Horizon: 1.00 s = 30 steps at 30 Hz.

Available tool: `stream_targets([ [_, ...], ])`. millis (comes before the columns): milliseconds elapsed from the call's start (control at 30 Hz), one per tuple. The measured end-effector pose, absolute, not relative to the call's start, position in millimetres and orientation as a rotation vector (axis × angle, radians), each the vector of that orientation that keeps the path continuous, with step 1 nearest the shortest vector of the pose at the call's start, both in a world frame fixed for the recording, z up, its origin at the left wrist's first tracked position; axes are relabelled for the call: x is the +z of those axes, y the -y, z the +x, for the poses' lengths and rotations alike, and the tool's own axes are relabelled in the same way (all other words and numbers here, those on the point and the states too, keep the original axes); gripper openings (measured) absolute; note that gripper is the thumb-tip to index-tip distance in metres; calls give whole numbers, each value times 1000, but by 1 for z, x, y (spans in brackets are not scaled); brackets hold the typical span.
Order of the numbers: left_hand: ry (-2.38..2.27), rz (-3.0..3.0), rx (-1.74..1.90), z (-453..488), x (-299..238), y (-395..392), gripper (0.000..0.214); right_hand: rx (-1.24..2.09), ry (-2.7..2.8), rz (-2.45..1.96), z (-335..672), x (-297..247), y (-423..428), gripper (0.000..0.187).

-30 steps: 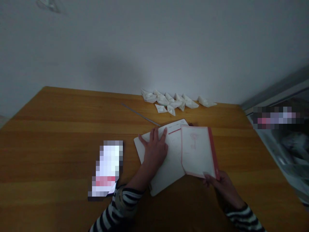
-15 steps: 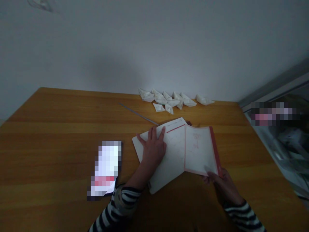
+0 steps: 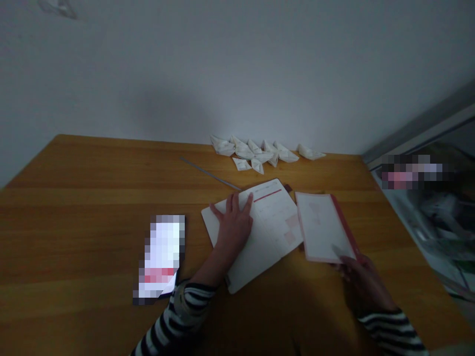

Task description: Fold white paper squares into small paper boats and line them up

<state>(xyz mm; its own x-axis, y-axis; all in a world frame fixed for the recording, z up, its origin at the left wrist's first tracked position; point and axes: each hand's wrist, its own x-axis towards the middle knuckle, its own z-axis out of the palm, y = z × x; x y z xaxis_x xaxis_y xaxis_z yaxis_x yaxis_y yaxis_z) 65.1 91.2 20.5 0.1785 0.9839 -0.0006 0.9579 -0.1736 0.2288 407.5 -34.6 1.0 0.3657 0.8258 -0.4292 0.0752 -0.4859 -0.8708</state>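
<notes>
My left hand (image 3: pixel 234 225) lies flat with spread fingers on the left part of a white notebook (image 3: pixel 269 232) with rounded corners. A red line runs near the top of its page, and faint pink blocks are printed at the lower right. My right hand (image 3: pixel 365 279) pinches the lower right corner of a thin, pale sheet (image 3: pixel 321 230) with a pink border and a red strip along its right side. This sheet looks partly see-through. Its left edge is beside the notebook's right edge; I cannot tell whether they touch.
A phone with a lit, blurred screen (image 3: pixel 161 254) rests left of my left forearm. Several folded paper boats (image 3: pixel 256 151) stand along the wall at the back of the wooden table (image 3: pixel 92 198). A thin grey stick (image 3: pixel 210 173) lies behind the notebook. Shelving (image 3: pixel 438 212) stands to the right.
My right hand has moved right with the pale sheet, which has slid off the notebook page and uncovered the pink blocks. My left hand has stayed on the notebook.
</notes>
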Motion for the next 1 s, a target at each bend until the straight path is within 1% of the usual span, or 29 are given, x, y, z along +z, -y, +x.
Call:
stream_targets([
  [100, -1746, 2365, 197, 79, 22, -80, 55, 1220, 971, -2024, 445, 10, 34, 45],
  [167, -1560, 2443, 195, 96, 24, -64, 50, 1188, 1081, -2139, 466, 15, 30, 50],
  [200, -1479, 2471, 205, 105, 24, -55, 53, 1207, 1162, -2190, 475, 17, 27, 53],
  [267, -1414, 2494, 199, 123, 22, -39, 69, 1156, 1311, -2303, 488, 21, 22, 57],
  [300, -1422, 2496, 192, 130, 19, -33, 73, 1037, 1382, -2374, 493, 24, 20, 56],
  [333, -1461, 2493, 186, 134, 17, -28, 73, 846, 1432, -2458, 496, 27, 17, 53],
  [433, -1566, 2514, 179, 136, 8, -22, 62, 96, 1433, -2636, 485, 37, 8, 46],
  [467, -1574, 2536, 175, 134, 6, -22, 60, -25, 1429, -2621, 473, 39, 5, 44],
  [500, -1579, 2558, 169, 130, 4, -21, 59, -23, 1464, -2534, 457, 39, 0, 42],
  [533, -1581, 2584, 163, 125, 3, -19, 58, 70, 1509, -2403, 437, 39, -5, 40],
  [667, -1621, 2685, 134, 98, -2, -5, 56, 677, 1615, -1844, 350, 22, -25, 41],
  [767, -1666, 2719, 128, 76, -5, 7, 57, 730, 1644, -1643, 316, 6, -33, 46],
  [833, -1682, 2702, 72, 65, -4, 13, 60, 580, 1670, -1659, 320, -2, -35, 44],
  [900, -1694, 2667, 16, 61, 0, 14, 64, 275, 1685, -1789, 338, -9, -37, 46],
  [933, -1699, 2649, -14, 61, 2, 14, 67, 140, 1692, -1887, 348, -13, -39, 49],
  [1000, -1699, 2624, -71, 65, 7, 11, 71, 49, 1771, -2093, 365, -20, -40, 58],
])
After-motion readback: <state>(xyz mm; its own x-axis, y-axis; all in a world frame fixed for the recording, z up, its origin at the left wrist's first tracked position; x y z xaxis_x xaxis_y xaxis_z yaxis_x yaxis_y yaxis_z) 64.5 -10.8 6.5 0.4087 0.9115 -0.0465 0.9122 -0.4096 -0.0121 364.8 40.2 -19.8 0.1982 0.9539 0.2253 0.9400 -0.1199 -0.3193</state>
